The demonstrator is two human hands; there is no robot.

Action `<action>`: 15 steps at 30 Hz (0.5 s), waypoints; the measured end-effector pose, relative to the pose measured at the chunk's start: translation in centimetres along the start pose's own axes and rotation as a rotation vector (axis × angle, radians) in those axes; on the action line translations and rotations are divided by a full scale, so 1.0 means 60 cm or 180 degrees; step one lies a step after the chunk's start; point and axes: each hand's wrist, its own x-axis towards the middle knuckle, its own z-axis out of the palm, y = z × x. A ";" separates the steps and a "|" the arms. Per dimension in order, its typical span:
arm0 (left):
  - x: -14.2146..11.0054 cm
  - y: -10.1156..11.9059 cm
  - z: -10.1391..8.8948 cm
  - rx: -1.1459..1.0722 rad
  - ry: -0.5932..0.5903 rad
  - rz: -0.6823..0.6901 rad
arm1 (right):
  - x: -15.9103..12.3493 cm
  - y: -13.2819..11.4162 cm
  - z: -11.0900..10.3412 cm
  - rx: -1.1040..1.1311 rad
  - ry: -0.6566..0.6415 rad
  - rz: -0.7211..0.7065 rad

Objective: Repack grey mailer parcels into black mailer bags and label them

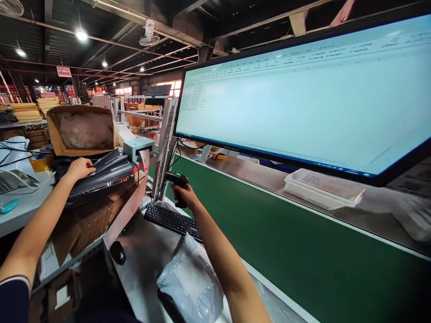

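My right hand (184, 192) is wrapped around the handle of a black barcode scanner (178, 179), held above the far end of a black keyboard (171, 220). A green light shows on top of the scanner. My left hand (80, 169) rests on a stack of black plastic mailing bags (104, 177), its fingers bent with thumb and fingertips at the top bag's edge. A parcel in clear, whitish plastic with a label (191, 280) lies on the metal table by my right forearm. A label printer (138, 148) stands behind the bags, a paper strip (129, 208) hanging from it.
A large monitor (303, 98) hangs over a green conveyor belt (286, 237) to the right. Beyond the belt sits a white basket (323, 190). A black mouse (117, 252) lies on the table. An open carton (81, 130) stands behind the bags, with folded cardboard (90, 220) below them.
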 end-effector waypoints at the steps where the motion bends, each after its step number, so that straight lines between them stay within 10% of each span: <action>1: -0.001 0.000 -0.004 -0.0027 0.0061 0.0018 | 0.002 -0.001 -0.002 0.0017 0.0008 0.0026; 15: -0.071 0.060 -0.054 0.0042 0.0565 0.0052 | 0.014 0.007 -0.056 0.0147 -0.0192 0.0031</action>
